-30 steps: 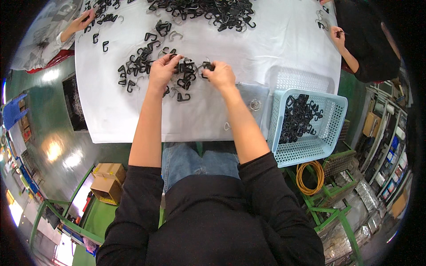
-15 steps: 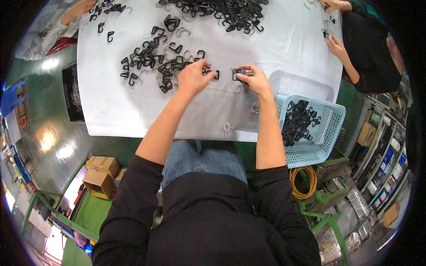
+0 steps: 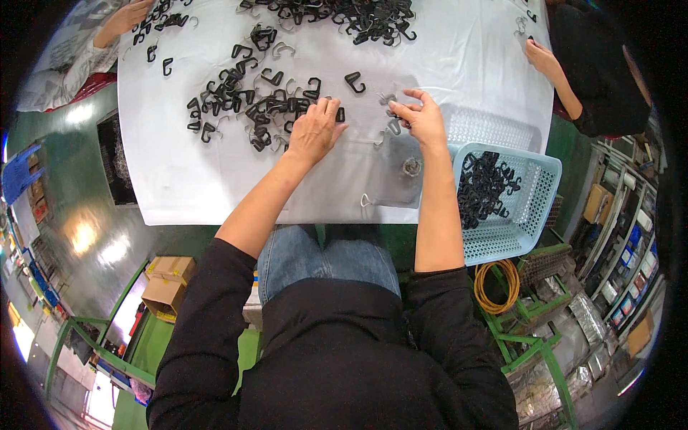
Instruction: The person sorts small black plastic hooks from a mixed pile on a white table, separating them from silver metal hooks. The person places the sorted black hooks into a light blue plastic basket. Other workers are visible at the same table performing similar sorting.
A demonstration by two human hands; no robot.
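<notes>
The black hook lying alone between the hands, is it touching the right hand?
Apart: the head view shows white table covering between the black hook and right hand.

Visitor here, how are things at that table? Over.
Left hand: at right edge of nearby black hooks. Right hand: with blurred pieces, hold unclear. Light-blue basket: off right, clear of both hands.

We log hook pieces (image 3: 380, 25) black and grey; table cover (image 3: 172, 179) plain white; basket (image 3: 494, 252) light blue, perforated grid pattern; coil (image 3: 513, 283) orange; jeans (image 3: 326, 265) faded blue; top (image 3: 322, 351) plain black; boxes (image 3: 172, 268) brown.
</notes>
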